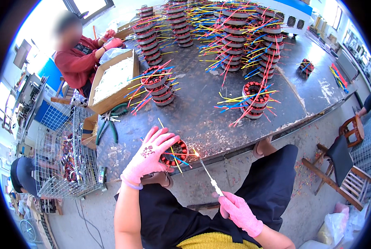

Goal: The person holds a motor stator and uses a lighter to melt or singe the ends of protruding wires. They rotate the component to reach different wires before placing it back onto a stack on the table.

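Observation:
My left hand [149, 154], in a pink glove, grips the left side of a motor stator [183, 150] at the table's near edge. Its fingers reach over the far side and the thumb lies along the near side. Red coils line the stator's ring, and yellow, blue and red wires stick out of it. In my right hand [240, 211], also gloved in pink, is a long-necked lighter [213, 181] with a pale handle and thin metal tube. A small orange flame [196, 153] burns at its tip, just right of the stator and close to the wire ends.
Stacked stators [235, 39] with wires splaying outward fill the table's far side. Shorter stacks stand nearer. Green-handled pliers [108, 123] lie at left, by a cardboard box [95, 96] and a wire basket [88, 176]. A co-worker [79, 58] sits at the far left.

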A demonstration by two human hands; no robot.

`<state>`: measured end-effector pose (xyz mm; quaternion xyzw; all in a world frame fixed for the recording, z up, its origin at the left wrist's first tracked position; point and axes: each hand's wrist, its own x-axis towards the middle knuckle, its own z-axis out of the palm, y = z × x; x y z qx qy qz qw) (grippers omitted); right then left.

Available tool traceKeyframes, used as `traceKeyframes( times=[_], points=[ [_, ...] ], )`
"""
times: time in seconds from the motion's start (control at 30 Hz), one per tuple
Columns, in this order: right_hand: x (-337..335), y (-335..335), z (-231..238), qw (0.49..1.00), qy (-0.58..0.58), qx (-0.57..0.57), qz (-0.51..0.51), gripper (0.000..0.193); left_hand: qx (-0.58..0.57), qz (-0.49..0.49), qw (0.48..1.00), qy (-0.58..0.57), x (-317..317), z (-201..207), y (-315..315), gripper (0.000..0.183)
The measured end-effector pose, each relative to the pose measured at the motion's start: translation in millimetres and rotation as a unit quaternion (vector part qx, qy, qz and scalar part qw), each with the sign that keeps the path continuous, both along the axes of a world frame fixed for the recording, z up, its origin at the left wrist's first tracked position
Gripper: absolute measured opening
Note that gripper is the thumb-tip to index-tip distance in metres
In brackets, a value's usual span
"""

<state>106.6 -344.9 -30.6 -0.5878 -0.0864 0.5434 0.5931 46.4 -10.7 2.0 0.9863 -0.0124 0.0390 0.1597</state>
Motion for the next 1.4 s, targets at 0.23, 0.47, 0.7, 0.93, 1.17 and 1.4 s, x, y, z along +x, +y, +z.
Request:
traceKeyframes(
  times=[0.23,0.47,0.7,0.93,1.17,1.4],
  points=[
    [-1.0,1.0,2.7,0.999,0.044,0.015,-0.027,0.039,-0.001,-0.004,1.000,0.002,2.2,1.6,-0.3,0.105],
    [1.7,0.0,4.1,1.000,-0.004,-0.014,0.002,0.040,-0.004,0.000,1.000,0.005,1.5,2.4,-0.7,0.106],
    [1.6,-0.3,-0.5,0.999,-0.036,-0.015,0.023,0.042,-0.010,-0.001,1.000,0.007,0.3,1.8,0.6,0.105],
    [-0.5,0.0,-1.0,0.999,-0.026,-0.025,0.013,0.041,-0.008,0.000,1.000,0.009,0.7,3.2,-0.1,0.104],
    [0.4,-0.9,5.7,1.000,-0.009,-0.023,0.001,0.040,-0.005,0.000,1.000,0.002,0.1,0.1,0.8,0.105],
    [-1.0,2.8,9.3,1.000,0.012,-0.021,-0.007,0.037,-0.006,0.002,1.000,0.005,-0.5,2.0,0.0,0.105]
  ],
)
